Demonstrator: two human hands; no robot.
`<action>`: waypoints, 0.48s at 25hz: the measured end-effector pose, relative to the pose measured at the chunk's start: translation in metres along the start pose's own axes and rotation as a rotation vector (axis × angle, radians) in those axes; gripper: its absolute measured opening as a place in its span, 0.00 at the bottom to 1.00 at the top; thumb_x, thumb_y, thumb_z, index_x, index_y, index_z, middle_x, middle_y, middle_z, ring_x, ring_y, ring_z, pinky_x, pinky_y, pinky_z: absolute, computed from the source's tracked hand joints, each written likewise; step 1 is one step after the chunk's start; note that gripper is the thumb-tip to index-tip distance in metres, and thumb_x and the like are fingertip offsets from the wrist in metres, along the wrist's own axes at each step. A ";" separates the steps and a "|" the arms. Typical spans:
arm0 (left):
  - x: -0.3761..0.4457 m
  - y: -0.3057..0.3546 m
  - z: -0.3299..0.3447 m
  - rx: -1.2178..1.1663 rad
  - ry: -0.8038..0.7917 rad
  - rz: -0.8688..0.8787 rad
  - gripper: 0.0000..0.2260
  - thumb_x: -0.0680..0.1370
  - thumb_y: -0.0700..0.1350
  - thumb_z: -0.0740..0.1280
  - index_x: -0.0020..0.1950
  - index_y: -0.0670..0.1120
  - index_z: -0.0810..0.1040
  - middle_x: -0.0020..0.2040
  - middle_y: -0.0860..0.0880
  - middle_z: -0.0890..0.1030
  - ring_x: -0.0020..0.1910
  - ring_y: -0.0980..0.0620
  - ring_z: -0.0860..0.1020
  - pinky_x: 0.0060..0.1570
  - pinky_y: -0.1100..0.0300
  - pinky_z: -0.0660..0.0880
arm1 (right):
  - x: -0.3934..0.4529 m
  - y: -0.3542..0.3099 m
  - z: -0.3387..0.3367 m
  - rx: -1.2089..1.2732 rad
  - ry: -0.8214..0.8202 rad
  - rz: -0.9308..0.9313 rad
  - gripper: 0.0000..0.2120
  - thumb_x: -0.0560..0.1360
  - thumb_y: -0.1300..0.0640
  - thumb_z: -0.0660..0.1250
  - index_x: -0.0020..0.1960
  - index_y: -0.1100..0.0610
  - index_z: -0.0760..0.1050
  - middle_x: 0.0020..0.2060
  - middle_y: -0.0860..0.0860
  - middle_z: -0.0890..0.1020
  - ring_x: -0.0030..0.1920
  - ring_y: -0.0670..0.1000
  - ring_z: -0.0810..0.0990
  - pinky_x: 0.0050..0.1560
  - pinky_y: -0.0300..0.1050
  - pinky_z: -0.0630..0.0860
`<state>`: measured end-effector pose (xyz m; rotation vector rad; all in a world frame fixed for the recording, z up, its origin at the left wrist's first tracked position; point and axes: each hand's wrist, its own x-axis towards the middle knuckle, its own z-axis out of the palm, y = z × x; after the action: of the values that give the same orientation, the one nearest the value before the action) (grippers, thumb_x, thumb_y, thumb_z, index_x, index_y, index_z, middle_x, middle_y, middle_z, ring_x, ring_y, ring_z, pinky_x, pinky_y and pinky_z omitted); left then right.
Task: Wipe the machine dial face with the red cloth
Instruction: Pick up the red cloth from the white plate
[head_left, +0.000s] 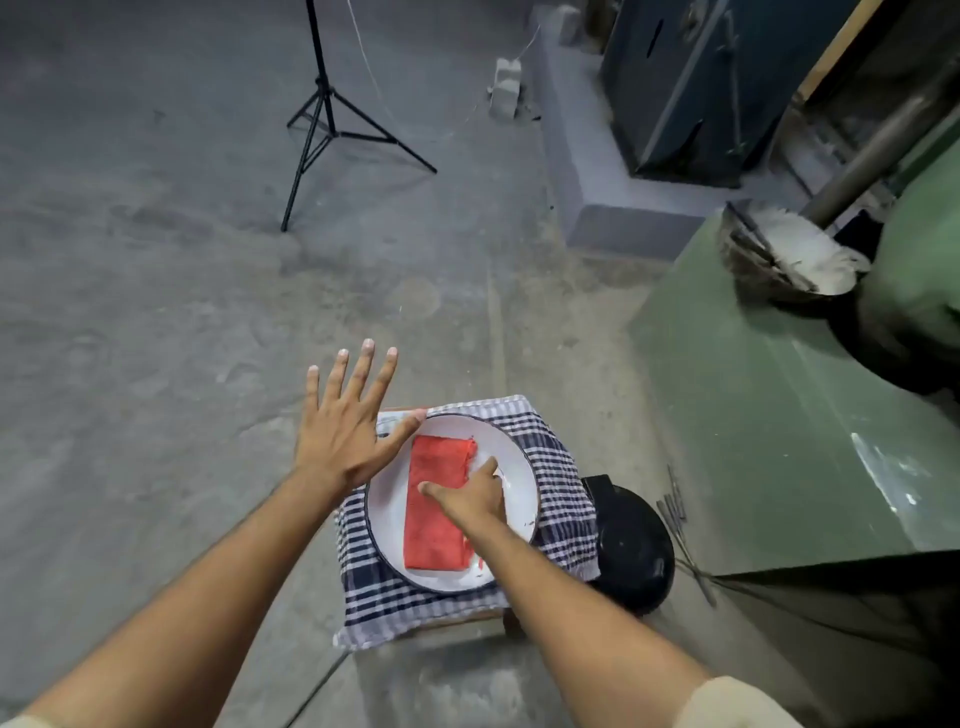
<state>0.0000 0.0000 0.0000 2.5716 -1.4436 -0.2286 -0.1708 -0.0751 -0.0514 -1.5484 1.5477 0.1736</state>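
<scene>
A folded red cloth (434, 525) lies flat in a white plate (524, 478). My right hand (480, 493) rests on the cloth's right side, with the thumb stretched across the cloth and the forefinger pointing along its right edge. The cloth is not lifted. My left hand (343, 431) hovers over the plate's left rim with all fingers spread and nothing in it. A green machine (769, 415) stands at the right. I cannot make out a dial face on it.
The plate sits on a blue-and-white checked towel (561, 467) draped over a low stool. A black round object (631, 551) and thin metal rods (675, 509) lie between stool and machine. A black tripod (322, 119) stands on the concrete floor. A bowl of white fibres (795, 254) sits on the machine.
</scene>
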 end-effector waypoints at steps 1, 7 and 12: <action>0.002 -0.001 0.007 0.004 -0.024 -0.004 0.43 0.76 0.78 0.41 0.88 0.61 0.41 0.89 0.53 0.42 0.89 0.44 0.45 0.85 0.39 0.39 | 0.006 -0.002 0.013 -0.004 0.014 0.024 0.62 0.69 0.37 0.82 0.87 0.57 0.46 0.81 0.59 0.66 0.80 0.63 0.68 0.74 0.59 0.73; 0.003 -0.016 0.046 0.027 -0.017 -0.026 0.42 0.76 0.78 0.40 0.88 0.61 0.40 0.89 0.54 0.41 0.89 0.45 0.45 0.85 0.40 0.38 | 0.032 -0.014 0.057 -0.129 0.175 0.144 0.60 0.65 0.39 0.85 0.83 0.58 0.54 0.77 0.57 0.71 0.76 0.59 0.70 0.73 0.59 0.68; 0.005 -0.015 0.043 0.006 -0.047 -0.050 0.44 0.75 0.78 0.39 0.88 0.60 0.42 0.89 0.53 0.42 0.89 0.45 0.45 0.85 0.40 0.38 | 0.044 -0.004 0.047 0.204 0.050 0.212 0.29 0.64 0.53 0.86 0.60 0.56 0.76 0.54 0.55 0.86 0.55 0.60 0.85 0.60 0.51 0.81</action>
<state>0.0052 -0.0002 -0.0457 2.6262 -1.3986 -0.2935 -0.1355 -0.0768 -0.1053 -1.2382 1.7131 0.0931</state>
